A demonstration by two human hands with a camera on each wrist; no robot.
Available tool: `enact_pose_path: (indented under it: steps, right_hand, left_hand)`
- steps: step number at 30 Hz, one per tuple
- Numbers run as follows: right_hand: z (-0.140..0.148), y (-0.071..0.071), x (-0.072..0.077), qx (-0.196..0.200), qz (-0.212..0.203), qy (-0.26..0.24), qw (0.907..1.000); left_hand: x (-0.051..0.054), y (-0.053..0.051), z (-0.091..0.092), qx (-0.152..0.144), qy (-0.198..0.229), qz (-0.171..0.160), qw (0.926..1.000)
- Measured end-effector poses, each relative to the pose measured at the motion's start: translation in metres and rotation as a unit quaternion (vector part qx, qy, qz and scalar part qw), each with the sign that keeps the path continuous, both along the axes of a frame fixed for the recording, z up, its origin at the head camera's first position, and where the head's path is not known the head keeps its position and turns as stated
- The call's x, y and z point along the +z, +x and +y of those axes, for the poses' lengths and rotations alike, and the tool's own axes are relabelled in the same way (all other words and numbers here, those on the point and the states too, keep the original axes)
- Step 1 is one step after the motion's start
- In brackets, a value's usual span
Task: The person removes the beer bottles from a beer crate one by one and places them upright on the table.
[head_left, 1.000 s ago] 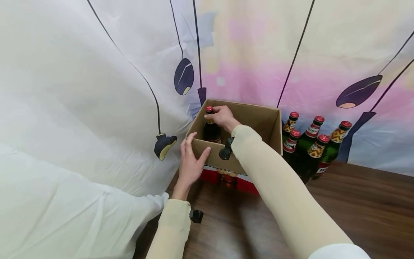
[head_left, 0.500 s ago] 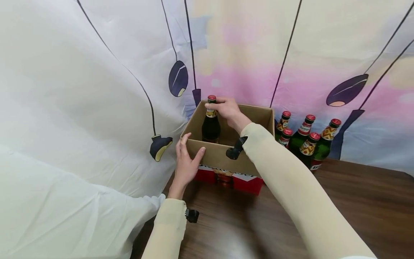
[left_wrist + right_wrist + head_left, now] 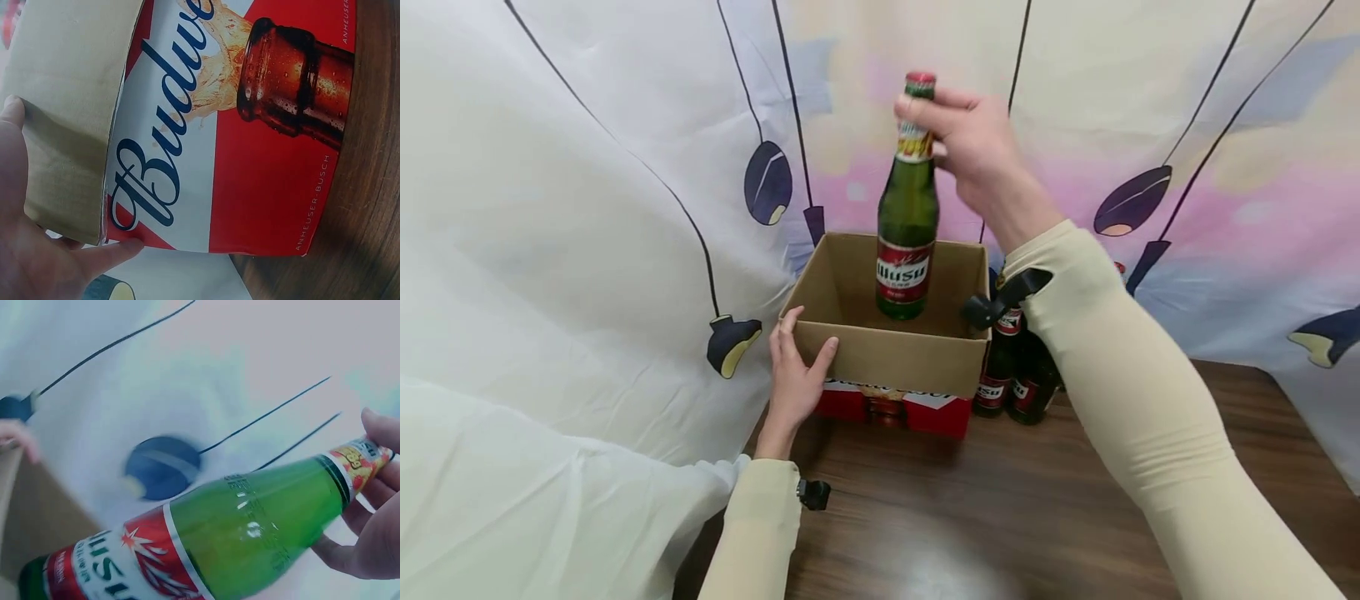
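My right hand (image 3: 988, 154) grips a green beer bottle (image 3: 908, 212) by its neck, holding it nearly upright above the box. The bottle has a red cap and a red and white label; its base overlaps the box's opening in the head view. In the right wrist view, thumb and fingers close round the neck label of the bottle (image 3: 269, 515). An open-topped cardboard box (image 3: 895, 358) stands on the wooden surface. My left hand (image 3: 793, 383) rests on its front left corner, fairly straight fingers along the side and thumb on the front flap (image 3: 69, 112).
Several beer bottles (image 3: 992, 387) stand against the box's right side, partly hidden by my right forearm. Printed curtains (image 3: 587, 250) hang close behind and to the left. The dark wooden surface (image 3: 925, 517) extends in front and to the right.
My right hand has lifted the bottle from inside the box to above it. My left hand stays at the box's corner, and the head view has shifted right.
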State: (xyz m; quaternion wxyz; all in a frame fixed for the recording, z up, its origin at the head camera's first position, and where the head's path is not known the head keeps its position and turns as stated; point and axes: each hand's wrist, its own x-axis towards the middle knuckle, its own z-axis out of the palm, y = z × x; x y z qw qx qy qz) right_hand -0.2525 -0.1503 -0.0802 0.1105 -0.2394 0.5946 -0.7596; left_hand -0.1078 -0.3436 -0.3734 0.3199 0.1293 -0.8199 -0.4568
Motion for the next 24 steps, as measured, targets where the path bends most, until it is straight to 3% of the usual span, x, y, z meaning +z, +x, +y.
enact_pose_path:
  steps: [5, 11, 16, 20, 24]
  right_hand:
    - [0.032, 0.011, 0.033, -0.016, 0.03, -0.058, 0.9977]
    - [0.067, 0.016, 0.039, -0.034, 0.034, -0.052, 0.9975]
    - [0.105, 0.011, 0.019, -0.067, -0.012, -0.006, 0.9977]
    - [0.133, 0.004, -0.01, -0.087, -0.011, 0.037, 0.9955]
    - [0.149, -0.003, -0.038, -0.105, 0.012, 0.08, 0.9912]
  left_hand:
    - [0.0, 0.001, -0.015, 0.002, 0.0, -0.003, 1.0]
    - [-0.002, 0.006, -0.034, 0.019, -0.005, 0.008, 0.9998]
    - [-0.003, 0.007, -0.042, 0.019, -0.003, 0.007, 0.9998]
    - [-0.003, 0.009, -0.048, 0.024, -0.002, 0.008, 0.9997]
    - [-0.003, 0.016, -0.054, 0.036, -0.002, 0.007, 0.9993]
